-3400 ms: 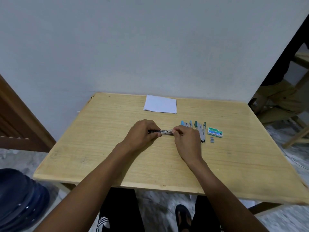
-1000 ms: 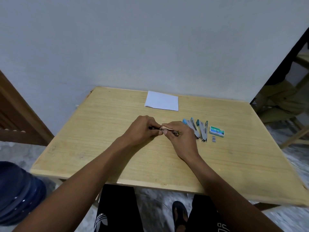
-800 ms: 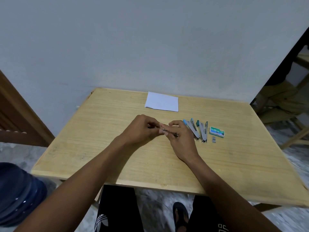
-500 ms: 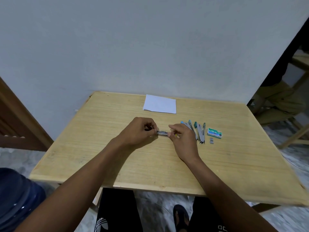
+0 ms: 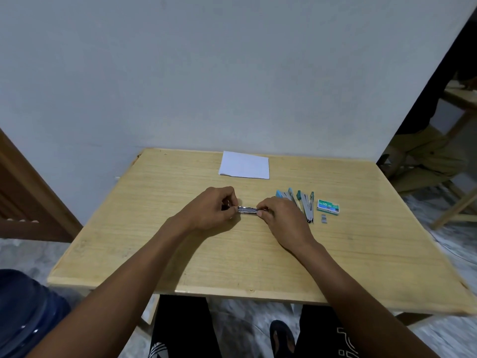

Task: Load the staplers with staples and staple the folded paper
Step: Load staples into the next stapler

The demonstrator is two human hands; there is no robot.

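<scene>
- The stapler (image 5: pixel 248 210) is held low over the middle of the tabletop (image 5: pixel 180 254), lying crosswise between both hands. Only its shiny metal middle shows, and whether it is loaded cannot be told.
- The left grip (image 5: pixel 209 208) is clamped on the stapler's left end, with the fingers curled round it. The right grip (image 5: pixel 281 215) pinches the right end.
- It looks small, light and stiff. The bare metal is probably slick, so the ends and sides seem the safest hold, with fingers kept clear of the mouth.
- Two spare staplers (image 5: pixel 300 202) lie swung open, close together, just beyond and to the right of the right grip.
- A green box (image 5: pixel 328 206) lies flat just right of the spare staplers. Whether it is open, and what it holds, cannot be told.
- A short strip (image 5: pixel 323 219) of staples lies outside the box, just in front of it. It is probably brittle and best pinched along its long sides.
- The folded paper (image 5: pixel 244 165) lies flat near the far edge, well apart from the hands. It is thin and limp, so it would likely need pressing flat for stapling.
</scene>
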